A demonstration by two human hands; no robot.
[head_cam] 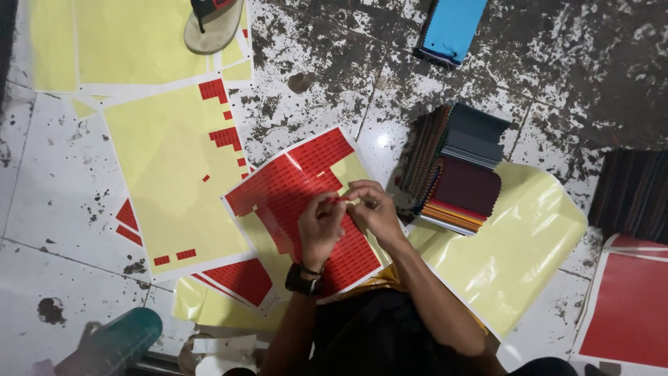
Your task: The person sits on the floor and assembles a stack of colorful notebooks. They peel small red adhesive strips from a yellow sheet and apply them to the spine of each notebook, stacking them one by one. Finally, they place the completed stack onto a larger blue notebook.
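Observation:
A sheet of small red stickers on yellow backing (296, 184) lies on my lap and the floor in front of me. Above it, my left hand (320, 224), with a black watch on the wrist, and my right hand (372, 207) meet. Their fingertips pinch a small red sticker with a pale backing strip (346, 200) between them. Part of the sheet's yellow backing is bare where stickers are gone.
Mostly bare yellow sticker sheets (170, 163) lie at left, a sandal (212, 24) on one. A stack of fabric swatch books (459, 170) sits right of my hands, a blue one (452, 28) farther off. Red sheets (630, 306) lie at right, a teal roll (115, 345) bottom left.

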